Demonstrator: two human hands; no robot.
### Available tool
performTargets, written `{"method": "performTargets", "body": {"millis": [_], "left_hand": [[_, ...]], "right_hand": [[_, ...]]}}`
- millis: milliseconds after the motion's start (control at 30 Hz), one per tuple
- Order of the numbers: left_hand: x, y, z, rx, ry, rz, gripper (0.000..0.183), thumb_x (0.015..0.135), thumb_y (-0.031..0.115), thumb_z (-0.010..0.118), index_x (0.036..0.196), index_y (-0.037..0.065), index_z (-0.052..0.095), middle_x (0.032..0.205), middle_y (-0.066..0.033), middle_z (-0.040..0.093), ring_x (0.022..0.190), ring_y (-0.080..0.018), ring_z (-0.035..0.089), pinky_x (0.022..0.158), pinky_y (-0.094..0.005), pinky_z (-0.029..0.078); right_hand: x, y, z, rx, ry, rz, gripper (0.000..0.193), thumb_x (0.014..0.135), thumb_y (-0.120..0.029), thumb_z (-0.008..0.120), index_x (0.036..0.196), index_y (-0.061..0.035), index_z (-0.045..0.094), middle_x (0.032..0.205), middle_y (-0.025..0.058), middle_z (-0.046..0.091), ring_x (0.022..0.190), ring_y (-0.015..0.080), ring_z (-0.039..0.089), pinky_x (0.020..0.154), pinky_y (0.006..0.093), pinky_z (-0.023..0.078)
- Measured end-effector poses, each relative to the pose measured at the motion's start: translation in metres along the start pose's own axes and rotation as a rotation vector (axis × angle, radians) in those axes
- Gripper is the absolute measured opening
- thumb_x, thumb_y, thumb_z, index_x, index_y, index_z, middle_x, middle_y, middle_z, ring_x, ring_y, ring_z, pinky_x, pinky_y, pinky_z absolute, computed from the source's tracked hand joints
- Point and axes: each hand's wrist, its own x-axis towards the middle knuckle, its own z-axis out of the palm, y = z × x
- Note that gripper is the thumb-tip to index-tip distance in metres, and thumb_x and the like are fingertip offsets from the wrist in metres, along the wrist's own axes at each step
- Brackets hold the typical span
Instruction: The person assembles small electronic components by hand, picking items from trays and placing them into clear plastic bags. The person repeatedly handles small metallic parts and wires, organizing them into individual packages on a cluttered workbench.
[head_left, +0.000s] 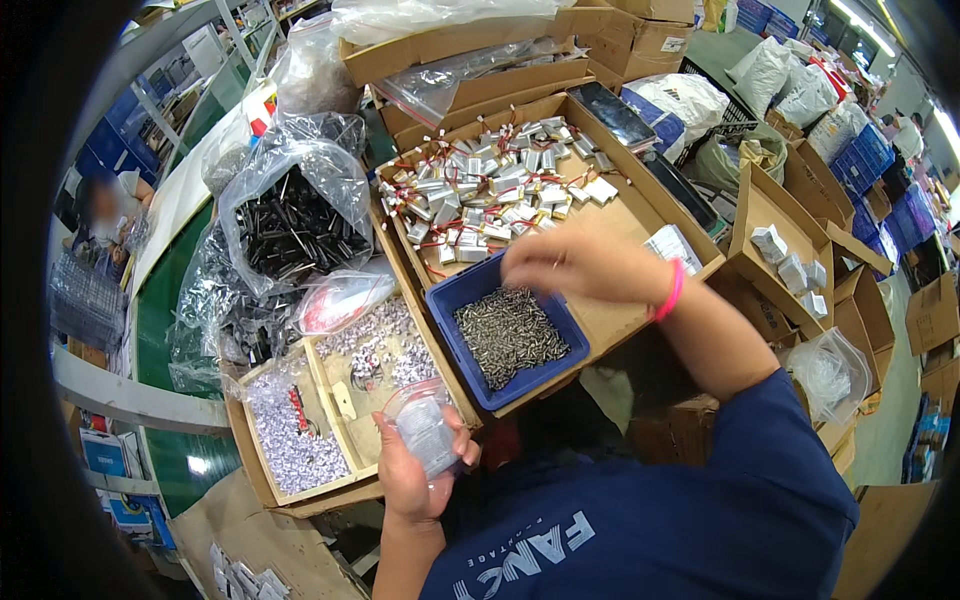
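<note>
My left hand point(408, 478) is closed around a small clear plastic bag point(424, 430) with pale grey contents that I cannot make out. It holds the bag upright in front of the wooden tray point(345, 410). My right hand point(560, 262) hovers over the back edge of a blue plastic bin point(492, 399), and its fingers are smeared by motion. Whether anything is between them cannot be seen. Inside the bin lies a heap of small metal screws point(510, 338). Behind it, many silver battery packs with red wires point(470, 190) are spread in a shallow cardboard box point(622, 225).
Small white parts point(290, 450) fill the tray's compartments. Left of the boxes, an open clear bag point(350, 190) holds black pieces point(290, 235). Cardboard boxes point(640, 40) stand at the back; another box with white blocks point(785, 258) is on the right. A person point(105, 215) is at far left.
</note>
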Motion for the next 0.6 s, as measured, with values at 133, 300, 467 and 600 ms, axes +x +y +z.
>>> {"method": "performTargets", "body": {"millis": [133,300,467,600], "left_hand": [[-0.004,0.003,-0.008,-0.042,0.029,0.031,0.061,0.096,0.059,0.021,0.123,0.009,0.045,0.087,-0.0113,0.055,0.066,-0.0222,0.05,0.058,-0.0372,0.042],[-0.005,0.004,-0.005,-0.031,0.073,0.016,0.058,0.096,0.059,0.021,0.123,0.012,0.044,0.085,-0.0101,0.054,0.064,-0.0214,0.05,0.055,-0.0365,0.042],[-0.01,0.009,-0.007,0.003,0.145,0.034,0.054,0.097,0.058,0.022,0.123,0.016,0.044,0.083,-0.0089,0.053,0.06,-0.0202,0.05,0.052,-0.035,0.042],[-0.013,0.012,-0.014,-0.014,0.114,0.046,0.061,0.096,0.06,0.02,0.122,0.01,0.045,0.086,-0.0102,0.055,0.064,-0.0207,0.051,0.055,-0.0365,0.042]], "right_hand": [[0.005,0.053,-0.015,-0.406,-0.071,0.392,0.024,0.086,-0.029,0.06,0.094,-0.0079,0.069,0.086,0.0128,0.068,0.082,0.0298,0.064,0.075,0.0364,0.05],[0.007,0.067,0.006,-0.784,-0.259,0.522,0.041,0.079,-0.044,0.066,0.091,-0.0052,0.067,0.085,0.0156,0.067,0.083,0.031,0.064,0.074,0.0413,0.05],[-0.002,0.069,-0.003,-0.741,-0.256,0.561,0.045,0.075,-0.047,0.068,0.093,-0.0063,0.066,0.09,0.0148,0.067,0.088,0.0299,0.063,0.074,0.0406,0.049],[-0.022,0.07,-0.018,-0.696,-0.257,0.644,0.044,0.072,-0.045,0.071,0.096,-0.0089,0.066,0.093,0.0117,0.067,0.089,0.0288,0.063,0.076,0.0394,0.049]]}}
